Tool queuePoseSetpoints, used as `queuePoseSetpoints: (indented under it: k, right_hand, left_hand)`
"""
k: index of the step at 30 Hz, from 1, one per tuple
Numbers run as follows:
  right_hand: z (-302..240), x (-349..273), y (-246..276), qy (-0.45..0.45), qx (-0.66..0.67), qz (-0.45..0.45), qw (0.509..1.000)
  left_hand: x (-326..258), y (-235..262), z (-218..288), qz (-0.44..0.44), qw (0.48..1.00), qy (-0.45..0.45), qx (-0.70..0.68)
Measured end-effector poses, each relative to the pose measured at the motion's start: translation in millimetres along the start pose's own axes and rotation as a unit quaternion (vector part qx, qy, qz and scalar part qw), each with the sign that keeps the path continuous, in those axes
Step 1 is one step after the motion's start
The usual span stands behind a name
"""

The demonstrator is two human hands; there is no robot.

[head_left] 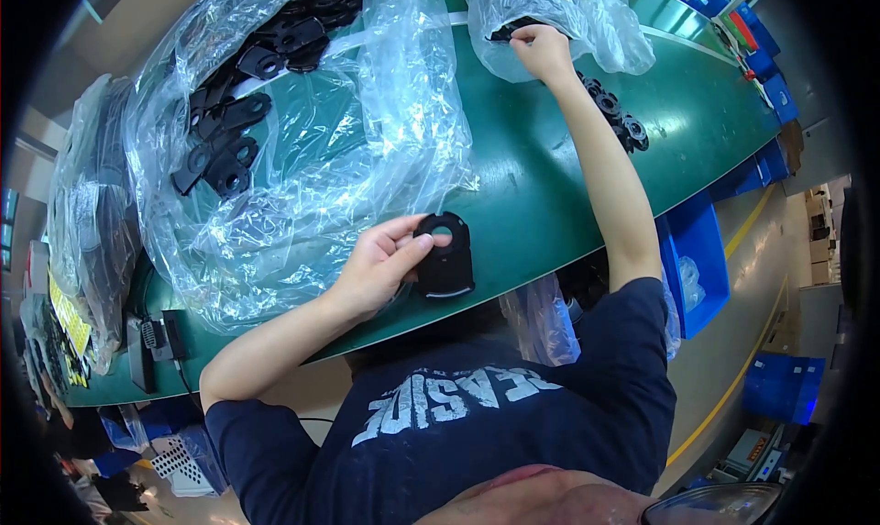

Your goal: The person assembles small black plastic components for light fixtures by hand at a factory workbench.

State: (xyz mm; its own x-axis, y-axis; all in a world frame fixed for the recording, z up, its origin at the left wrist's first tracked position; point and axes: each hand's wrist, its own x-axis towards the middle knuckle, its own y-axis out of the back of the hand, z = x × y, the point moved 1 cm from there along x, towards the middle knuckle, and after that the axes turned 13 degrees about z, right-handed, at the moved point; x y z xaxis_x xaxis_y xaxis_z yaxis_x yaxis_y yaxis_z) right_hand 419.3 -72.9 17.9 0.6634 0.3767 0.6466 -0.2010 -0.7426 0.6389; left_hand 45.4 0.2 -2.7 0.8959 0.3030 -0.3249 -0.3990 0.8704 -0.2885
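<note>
My left hand (380,264) holds a flat black plastic plate with a round hole (445,257) over the near edge of the green table (532,186), thumb on the hole. My right hand (543,53) reaches far across the table into a clear plastic bag (559,11) and pinches a black part (504,32) at the bag's mouth. A row of black round parts (616,112) lies on the table right of my right forearm.
A large clear bag (302,131) with several black flat parts (234,126) lies at the left. More bagged stock (92,204) sits at the far left. Blue bins (697,259) stand on the floor at the right, past the table edge.
</note>
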Motion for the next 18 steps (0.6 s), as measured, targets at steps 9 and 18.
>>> queuePoseSetpoints:
  k: [9,18]
  right_hand:
    - [29.3,41.4,-65.9,-0.012,-0.147,-0.130,0.980]
    - [13.0,21.8,-41.1,0.048,-0.029,0.022,0.998]
  left_hand:
    - [5.2,9.5,-6.1,-0.018,0.999,0.016,0.021]
    - [7.0,9.9,-8.6,-0.023,1.000,0.012,0.010]
